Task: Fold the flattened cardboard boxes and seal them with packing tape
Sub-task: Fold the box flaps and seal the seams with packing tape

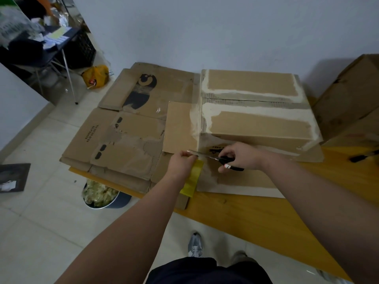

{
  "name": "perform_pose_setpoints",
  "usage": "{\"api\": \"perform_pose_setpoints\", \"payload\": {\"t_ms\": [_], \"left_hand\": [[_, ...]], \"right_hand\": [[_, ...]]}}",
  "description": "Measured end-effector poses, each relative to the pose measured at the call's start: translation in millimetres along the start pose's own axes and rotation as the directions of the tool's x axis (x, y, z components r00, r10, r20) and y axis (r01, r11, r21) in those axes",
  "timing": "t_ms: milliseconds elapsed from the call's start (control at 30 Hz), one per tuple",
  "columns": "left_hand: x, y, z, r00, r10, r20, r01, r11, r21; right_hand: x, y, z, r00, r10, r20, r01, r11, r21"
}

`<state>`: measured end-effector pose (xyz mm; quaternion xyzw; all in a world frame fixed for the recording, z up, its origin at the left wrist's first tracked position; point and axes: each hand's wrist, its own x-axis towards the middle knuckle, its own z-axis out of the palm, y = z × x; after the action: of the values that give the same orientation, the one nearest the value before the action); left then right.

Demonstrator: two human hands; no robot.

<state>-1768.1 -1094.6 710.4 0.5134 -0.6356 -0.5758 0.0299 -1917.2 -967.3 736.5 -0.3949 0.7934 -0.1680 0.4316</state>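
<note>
Pale-walled room, wooden table (256, 218) by the wall; on it one assembled cardboard box (256, 111), top seam seemingly taped, likely near sealed; beside it flattened boxes (123, 140) not yet folded; left hand (181, 162) curled round yellow tape roll (191, 179) at the box's near corner; right hand (240, 155) gripping scissors (223, 159), blades at the stretched tape

Plain back room used for packing: bare white wall (225, 27), pale tiled floor (51, 212), wooden table (256, 218) stacked with flattened cardboard (123, 144), cluttered side table (30, 46), bin (122, 200) full of scraps.
</note>
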Motion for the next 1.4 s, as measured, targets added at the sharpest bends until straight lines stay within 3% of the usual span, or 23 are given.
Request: {"api": "perform_pose_setpoints", "payload": {"t_ms": [200, 433, 533, 667, 767, 867, 1000, 1100, 1300, 1333, 1400], "left_hand": [[-3.0, -4.3, 5.0, 1.0, 0.023, -0.019, -0.021, 0.995, 0.093], [-33.4, -3.5, 20.3, 0.995, 0.102, -0.02, -0.096, 0.975, 0.201], [-51.0, 3.2, 43.5, 0.984, 0.167, 0.06, -0.177, 0.942, 0.286], [-72.5, 10.7, 82.1, 0.975, 0.185, 0.124, -0.217, 0.91, 0.352], [-92.2, 8.7, 115.2, 0.953, 0.216, 0.212, -0.281, 0.892, 0.354], [-114.5, 6.8, 152.9, 0.929, 0.214, 0.303, -0.297, 0.919, 0.259], [-137.5, 5.0, 192.3, 0.905, 0.245, 0.349, -0.311, 0.939, 0.147], [-144.8, 6.4, 208.4, 0.905, 0.255, 0.34, -0.303, 0.948, 0.094], [-146.1, 12.4, 216.2, 0.914, 0.272, 0.3, -0.32, 0.939, 0.125], [-145.6, 13.4, 216.8, 0.914, 0.276, 0.297, -0.329, 0.934, 0.144], [-145.2, 15.1, 218.0, 0.906, 0.287, 0.311, -0.349, 0.922, 0.169]], "right_hand": [[-11.7, 5.5, 19.7, 1.0, 0.006, -0.013, -0.005, 0.996, 0.089], [-56.5, 21.0, 43.7, 0.995, 0.047, -0.084, -0.012, 0.925, 0.38], [-92.8, 43.7, 46.5, 0.989, 0.112, -0.099, -0.051, 0.876, 0.479], [-146.9, 92.1, 29.4, 0.923, 0.3, -0.239, -0.076, 0.753, 0.653], [-175.5, 149.3, 24.4, 0.873, 0.412, -0.261, -0.259, 0.845, 0.468], [-196.6, 198.8, 32.4, 0.802, 0.548, -0.24, -0.393, 0.785, 0.479], [-218.6, 237.0, 41.6, 0.685, 0.656, -0.318, -0.525, 0.747, 0.408], [-220.2, 251.6, 42.2, 0.614, 0.7, -0.365, -0.672, 0.706, 0.224], [-208.4, 247.5, 29.9, 0.618, 0.734, -0.282, -0.776, 0.628, -0.065], [-208.6, 242.4, 24.5, 0.638, 0.698, -0.324, -0.757, 0.647, -0.097], [-206.0, 231.0, 16.0, 0.718, 0.486, -0.498, -0.571, 0.82, -0.024]]}}
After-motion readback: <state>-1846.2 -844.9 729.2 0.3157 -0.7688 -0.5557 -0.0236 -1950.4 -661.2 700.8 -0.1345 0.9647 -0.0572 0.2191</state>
